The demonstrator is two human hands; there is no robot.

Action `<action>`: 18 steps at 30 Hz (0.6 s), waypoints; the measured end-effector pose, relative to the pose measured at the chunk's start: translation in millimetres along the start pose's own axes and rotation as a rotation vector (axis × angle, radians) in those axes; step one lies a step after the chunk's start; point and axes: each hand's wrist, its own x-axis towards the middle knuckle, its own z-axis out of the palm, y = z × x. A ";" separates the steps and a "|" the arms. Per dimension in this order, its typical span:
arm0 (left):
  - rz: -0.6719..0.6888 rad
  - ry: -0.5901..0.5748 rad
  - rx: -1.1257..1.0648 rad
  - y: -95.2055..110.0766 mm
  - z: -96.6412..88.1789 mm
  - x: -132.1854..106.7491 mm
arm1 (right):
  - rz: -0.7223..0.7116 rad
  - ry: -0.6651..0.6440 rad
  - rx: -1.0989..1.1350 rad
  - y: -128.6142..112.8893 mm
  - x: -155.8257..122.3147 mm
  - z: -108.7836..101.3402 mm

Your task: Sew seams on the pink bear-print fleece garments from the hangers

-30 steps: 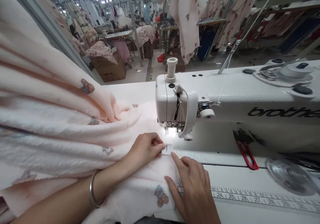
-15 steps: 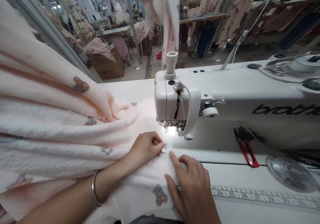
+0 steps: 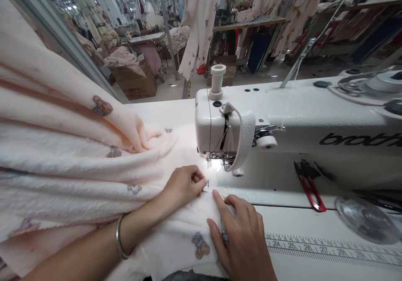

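Observation:
Between the thumb and curled fingers of my left hand (image 3: 185, 183) is the left edge of a small white label (image 3: 210, 185) with dark print. The label lies on pale pink fleece fabric (image 3: 176, 226) printed with small bears, just in front of the lit needle area of the white sewing machine (image 3: 226, 122). My right hand (image 3: 240, 230) rests with fingers apart at the fabric's right edge, its index fingertip at the label's lower right corner. The fabric spreads left in deep folds and passes under my left forearm.
Red-handled thread snips (image 3: 310, 186) lie on the machine bed, with a clear round disc (image 3: 366, 220) to their right. A printed ruler scale (image 3: 307, 247) runs along the table's front. Beyond stand a cardboard box (image 3: 138, 82) and hanging pink garments (image 3: 201, 25).
Both hands and the label stay where they were. The machine appears shifted slightly right in view. In the background, the hanging pink cloth has swung left.

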 end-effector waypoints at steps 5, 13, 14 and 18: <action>0.083 0.058 0.285 7.2 -7.4 -14.7 | -0.004 0.010 -0.021 -0.6 -0.5 0.9; 0.689 -0.036 0.868 -10.7 -24.2 -58.2 | -0.017 0.046 -0.046 -0.2 -1.1 2.9; 0.742 -0.069 0.903 -13.3 -22.9 -56.9 | -0.020 0.048 -0.047 -0.1 -1.1 3.2; 0.831 -0.164 1.007 -15.5 -19.6 -47.0 | -0.025 0.055 -0.041 0.0 -0.7 3.7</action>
